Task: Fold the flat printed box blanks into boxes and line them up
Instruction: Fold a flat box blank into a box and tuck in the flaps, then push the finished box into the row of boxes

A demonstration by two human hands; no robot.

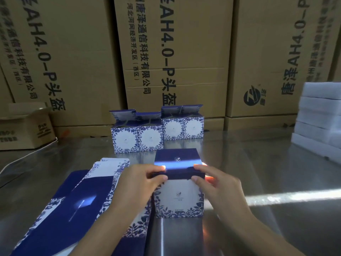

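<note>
Blue-and-white card fills the near edge of a steel worktable (276,163), where a person is part-way through assembling printed boxes. Nearest the camera, toward the near left corner, a stack of flat box blanks (77,206) lies fanned and unfolded, so a good share of the work appears to remain. Just to its right stands the box in hand (179,198), already squared up: the left hand (136,183) and right hand (219,185) each pinch a front corner of its dark blue lid flap (178,174), thumbs below and fingers on top, seemingly pressing it closed. Farther back, near the middle of the table, four finished boxes (156,133) stand side by side, top flaps open. Brown shipping cartons (177,52) wall the far edge; white foam blocks (321,119) are stacked at the right edge.
</note>
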